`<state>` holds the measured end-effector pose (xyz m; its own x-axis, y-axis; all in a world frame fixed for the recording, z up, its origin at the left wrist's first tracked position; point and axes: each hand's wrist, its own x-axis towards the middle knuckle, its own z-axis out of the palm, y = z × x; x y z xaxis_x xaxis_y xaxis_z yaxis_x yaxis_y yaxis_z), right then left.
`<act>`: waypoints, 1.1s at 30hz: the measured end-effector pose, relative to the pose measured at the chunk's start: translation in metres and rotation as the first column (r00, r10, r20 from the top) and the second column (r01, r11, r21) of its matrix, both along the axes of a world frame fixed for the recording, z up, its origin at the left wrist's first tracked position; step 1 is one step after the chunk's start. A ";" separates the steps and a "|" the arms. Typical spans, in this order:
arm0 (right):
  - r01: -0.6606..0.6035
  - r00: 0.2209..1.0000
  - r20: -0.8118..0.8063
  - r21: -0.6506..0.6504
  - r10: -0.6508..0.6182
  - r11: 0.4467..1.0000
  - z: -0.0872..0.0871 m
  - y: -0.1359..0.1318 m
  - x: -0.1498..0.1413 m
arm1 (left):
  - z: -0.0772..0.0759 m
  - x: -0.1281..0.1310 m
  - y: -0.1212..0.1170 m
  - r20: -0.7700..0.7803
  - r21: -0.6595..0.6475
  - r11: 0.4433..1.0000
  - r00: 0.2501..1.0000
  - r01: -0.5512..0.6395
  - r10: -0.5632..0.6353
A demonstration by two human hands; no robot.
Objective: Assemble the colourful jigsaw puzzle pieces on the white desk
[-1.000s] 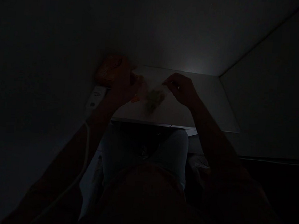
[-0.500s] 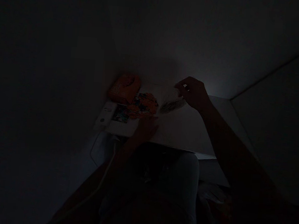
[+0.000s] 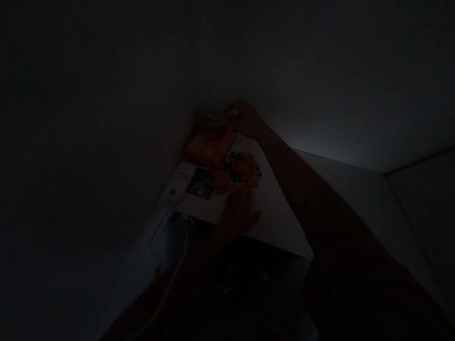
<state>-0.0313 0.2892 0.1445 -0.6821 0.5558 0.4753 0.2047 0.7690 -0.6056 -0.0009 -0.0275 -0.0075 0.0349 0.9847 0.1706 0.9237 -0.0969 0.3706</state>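
The picture is very dark. My left hand (image 3: 239, 211) lies on the white table with fingers stretched out, at the near edge of a pile of small orange and dark pieces (image 3: 241, 169), perhaps jigsaw pieces. My right hand (image 3: 244, 120) is closed behind the pile, at the top of an orange package (image 3: 208, 146). A pale, thin thing (image 3: 212, 117), seemingly a clear plastic bag, runs from its fingers over the package's far side; blur hides its shape. Left of the pile lies a small dark coloured picture (image 3: 201, 183).
A white box-like object (image 3: 178, 182) with small print and a round dark mark stands at the table's left end. A pale cable (image 3: 184, 246) hangs near my left forearm. Walls (image 3: 337, 95) border the white table (image 3: 282, 223) at the back and left.
My right hand has moved left with the thin clear bag, from right of the pile to the orange package. My left hand stays by the pile. The view has shifted slightly.
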 end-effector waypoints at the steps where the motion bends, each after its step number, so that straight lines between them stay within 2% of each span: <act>1: -0.027 0.999 0.037 0.011 0.027 1.000 -0.014 -0.006 0.007 | 0.000 0.001 0.001 0.013 0.003 1.000 1.000 -0.019 0.019; 4: 0.011 1.000 0.005 -0.017 -0.011 1.000 -0.055 -0.025 0.045 | -0.001 -0.002 0.004 0.055 0.006 0.995 0.994 -0.098 0.098; 6: 0.140 0.987 -0.071 -0.044 -0.143 0.989 -0.082 -0.040 0.076 | 0.000 -0.011 0.007 0.062 0.030 0.980 0.979 -0.196 0.194; 8: 0.299 0.950 -0.087 -0.027 -0.300 0.954 -0.108 -0.054 0.102 | 0.000 -0.025 0.013 0.058 0.094 0.943 0.947 -0.320 0.316; 10: 0.385 0.922 0.036 0.003 -0.385 0.923 -0.130 -0.069 0.118 | 0.000 -0.040 0.020 0.031 0.110 0.902 0.908 -0.419 0.418; 13: 0.335 0.881 0.335 0.058 -0.335 0.940 -0.153 -0.090 0.126 | 0.000 -0.053 0.029 -0.032 0.057 0.900 0.900 -0.432 0.435; 15: 0.295 0.845 0.442 0.087 -0.302 0.952 -0.158 -0.102 0.127 | 0.000 -0.051 0.033 -0.055 0.015 0.917 0.916 -0.398 0.399; 17: 0.287 0.835 0.459 0.108 -0.304 0.952 -0.160 -0.109 0.135 | -0.001 -0.043 0.035 -0.062 0.002 0.938 0.937 -0.346 0.345; 21: 0.343 0.821 0.436 0.141 -0.369 0.929 -0.160 -0.118 0.178 | -0.002 -0.022 0.044 -0.043 0.011 0.977 0.976 -0.213 0.213; 25: 0.465 0.751 0.430 0.194 -0.501 0.864 -0.162 -0.118 0.242 | 0.001 0.000 0.069 -0.014 -0.025 0.996 0.996 -0.083 0.083; 28: 0.555 0.676 0.432 0.235 -0.597 0.798 -0.162 -0.109 0.289 | 0.004 0.020 0.096 -0.030 -0.051 0.999 1.000 -0.011 0.010; 33: 0.683 0.592 0.373 0.240 -0.715 0.690 -0.162 -0.085 0.343 | 0.005 0.041 0.141 -0.069 -0.025 0.994 0.991 0.110 -0.112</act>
<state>0.3116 0.2047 -0.0172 -0.2280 0.9246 0.3051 0.9058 0.3164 -0.2818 0.0404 0.1132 -0.0022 0.1554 0.9774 0.1436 0.9314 -0.1934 0.3084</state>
